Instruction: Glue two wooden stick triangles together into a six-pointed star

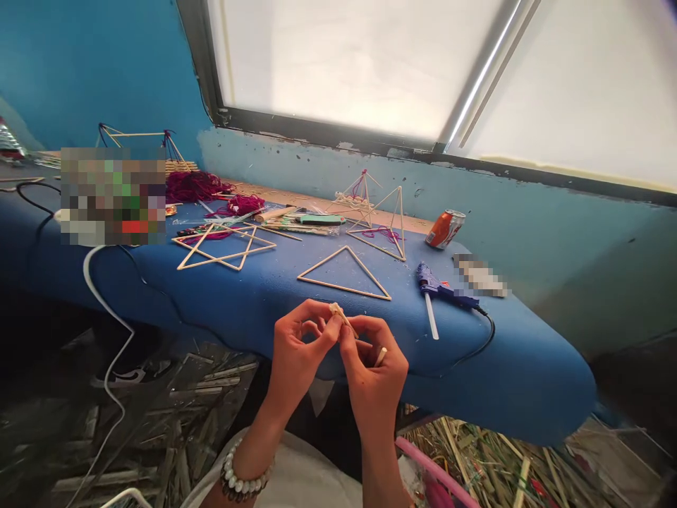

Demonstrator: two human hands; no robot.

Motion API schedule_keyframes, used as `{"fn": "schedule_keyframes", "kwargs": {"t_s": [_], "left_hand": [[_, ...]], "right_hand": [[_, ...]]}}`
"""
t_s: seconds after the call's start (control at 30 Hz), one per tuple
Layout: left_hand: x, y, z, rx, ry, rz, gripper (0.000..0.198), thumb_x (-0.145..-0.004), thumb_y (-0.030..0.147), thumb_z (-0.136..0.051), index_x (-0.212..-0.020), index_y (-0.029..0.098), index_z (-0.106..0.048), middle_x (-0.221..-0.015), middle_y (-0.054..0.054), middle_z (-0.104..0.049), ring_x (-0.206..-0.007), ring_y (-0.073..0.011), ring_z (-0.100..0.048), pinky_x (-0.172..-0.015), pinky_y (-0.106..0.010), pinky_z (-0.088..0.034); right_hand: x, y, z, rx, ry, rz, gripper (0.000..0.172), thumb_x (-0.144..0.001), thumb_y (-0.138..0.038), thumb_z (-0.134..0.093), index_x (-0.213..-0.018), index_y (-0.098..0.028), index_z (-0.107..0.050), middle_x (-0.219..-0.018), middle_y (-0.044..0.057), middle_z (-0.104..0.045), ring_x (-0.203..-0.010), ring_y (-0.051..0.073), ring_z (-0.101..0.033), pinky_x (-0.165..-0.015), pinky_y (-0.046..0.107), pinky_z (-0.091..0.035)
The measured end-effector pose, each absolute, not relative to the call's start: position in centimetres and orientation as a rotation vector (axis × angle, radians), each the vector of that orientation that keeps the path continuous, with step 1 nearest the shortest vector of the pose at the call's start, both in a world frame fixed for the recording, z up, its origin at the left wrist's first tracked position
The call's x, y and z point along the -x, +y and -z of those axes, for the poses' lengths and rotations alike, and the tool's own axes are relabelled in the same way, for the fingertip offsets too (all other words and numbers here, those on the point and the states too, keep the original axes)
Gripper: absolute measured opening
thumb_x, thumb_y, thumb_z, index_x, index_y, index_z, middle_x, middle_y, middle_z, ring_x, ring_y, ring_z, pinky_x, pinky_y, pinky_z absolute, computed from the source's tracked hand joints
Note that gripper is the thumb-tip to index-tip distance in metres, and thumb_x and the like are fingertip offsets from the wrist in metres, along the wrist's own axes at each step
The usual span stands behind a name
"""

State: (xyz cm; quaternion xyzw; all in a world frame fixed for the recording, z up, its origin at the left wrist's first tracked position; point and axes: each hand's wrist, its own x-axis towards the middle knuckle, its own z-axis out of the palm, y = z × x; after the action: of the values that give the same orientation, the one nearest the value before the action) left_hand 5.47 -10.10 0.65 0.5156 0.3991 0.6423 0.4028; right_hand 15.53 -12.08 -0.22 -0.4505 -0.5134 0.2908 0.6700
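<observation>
My left hand [300,346] and my right hand [373,360] meet just in front of the blue table's near edge [476,381]. Both pinch a short thin wooden stick [343,316] that has a pale lump at its upper end, between the fingertips. The stick's lower end pokes out past my right palm. A flat triangle of sticks [345,276] lies on the table just beyond my hands. A blue glue gun [441,289] rests to the right of it, with its glue stick pointing toward me.
Further back lie a star of sticks [225,247], a stick pyramid [383,222], magenta yarn [193,185], an orange can [445,228] on its side and loose sticks. A white cable [106,317] hangs off the left edge. Stick scraps litter the floor.
</observation>
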Motion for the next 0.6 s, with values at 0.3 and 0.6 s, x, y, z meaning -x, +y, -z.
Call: {"fn": "schedule_keyframes", "kwargs": {"t_s": [0.3, 0.6], "left_hand": [[-5.3, -10.1, -0.8, -1.238, 0.894, -1.599, 0.019, -0.085, 0.036, -0.075, -0.075, 0.019, -0.072, -0.078, 0.000, -0.066, -0.075, -0.0114, -0.056, -0.065, -0.020, -0.045], [-3.7, -9.3, -1.0, -1.022, 0.935, -1.778, 0.025, -0.076, 0.039, -0.081, -0.074, 0.017, -0.069, -0.073, 0.000, -0.066, -0.058, -0.0074, -0.048, -0.053, -0.017, -0.045]], "right_hand": [[-15.9, -11.9, 0.8, 0.958, -1.178, -0.819, 0.024, -0.088, -0.040, -0.074, -0.089, -0.017, -0.068, -0.071, -0.002, -0.062, -0.046, 0.005, -0.038, -0.041, 0.019, -0.025], [-17.1, -11.2, -0.4, 1.043, -1.307, -0.787, 0.028, -0.091, -0.045, -0.067, -0.084, -0.018, -0.065, -0.068, -0.003, -0.056, -0.045, 0.006, -0.035, -0.042, 0.021, -0.024]]}}
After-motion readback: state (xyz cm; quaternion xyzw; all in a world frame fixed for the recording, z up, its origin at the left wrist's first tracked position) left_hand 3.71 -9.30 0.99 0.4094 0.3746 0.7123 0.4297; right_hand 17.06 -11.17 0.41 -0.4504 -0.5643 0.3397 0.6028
